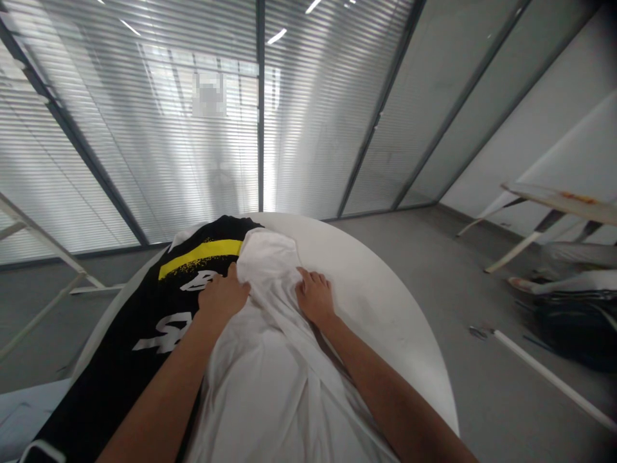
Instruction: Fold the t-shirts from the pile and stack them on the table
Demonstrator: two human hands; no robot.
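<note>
Since the white cloth (272, 257) looks soft, its eleven and one o'clock edges suit pinching. Left hand (224, 294) and right hand (316, 297) touch there, grip unclear.

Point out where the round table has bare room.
Bare: the white tabletop between the white cloth, the right hand and the table's right rim. Crowded: the middle and left, under white cloth and black printed fabric.
</note>
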